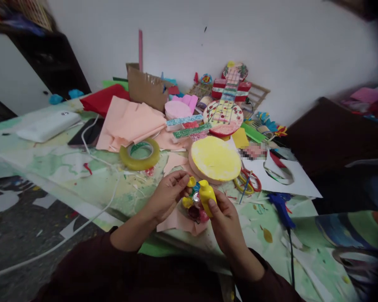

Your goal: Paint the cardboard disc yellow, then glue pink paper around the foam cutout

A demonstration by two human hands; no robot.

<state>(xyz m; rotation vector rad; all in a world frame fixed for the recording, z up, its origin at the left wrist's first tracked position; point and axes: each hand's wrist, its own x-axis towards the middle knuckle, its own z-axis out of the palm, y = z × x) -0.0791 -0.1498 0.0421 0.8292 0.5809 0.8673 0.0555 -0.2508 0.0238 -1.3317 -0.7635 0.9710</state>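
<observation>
Right now, both hands work over the near edge of the surface [250,228]: the left hand [167,193] pinches a small yellow cap [192,181] between thumb and fingers, while the right hand [226,213] grips a yellow bottle [207,197], slightly tilted, just beside it. Below them sits a cluster of small coloured containers [194,212]. Just beyond lies a yellow-topped disc [214,158], with a roll of tape [124,157] to its left and a blue glue gun [281,209] to the right.

Yellow disc [214,158] blocks ahead; tabletop [128,199] leftward lies mostly open.
</observation>
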